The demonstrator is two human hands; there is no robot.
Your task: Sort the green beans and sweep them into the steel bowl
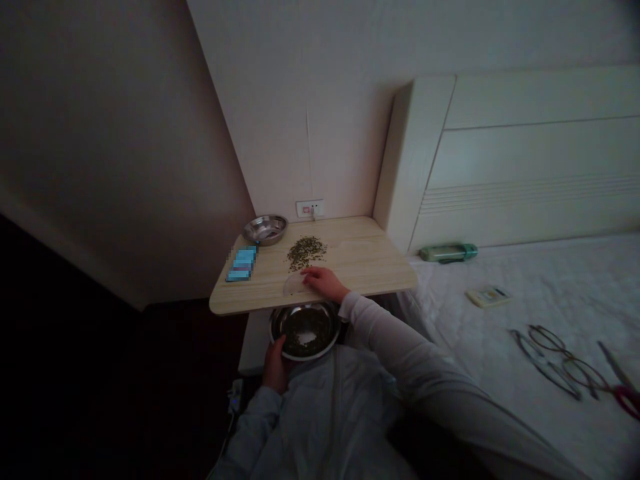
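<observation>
My left hand (277,363) grips the near-left rim of a shiny metal bowl (336,327), held just under the table's front edge. Dark greenish bits that look like small beans or seeds lie in the bowl, with bare metal at its middle. Above it, my right hand (324,283) reaches over the tabletop, fingers closed on a clear, curved plastic piece (293,286) that is hard to make out. Just beyond those fingers, a loose pile of greenish-brown seeds (307,250) is spread across the wood.
On the light wooden table (365,253) stand a second metal bowl (266,230) and a phone with a lit screen (242,263). A wall socket (310,208) sits behind. The bed at right holds a green bottle (449,253), a pale device (489,296), eyeglasses (547,340) and scissors (625,393).
</observation>
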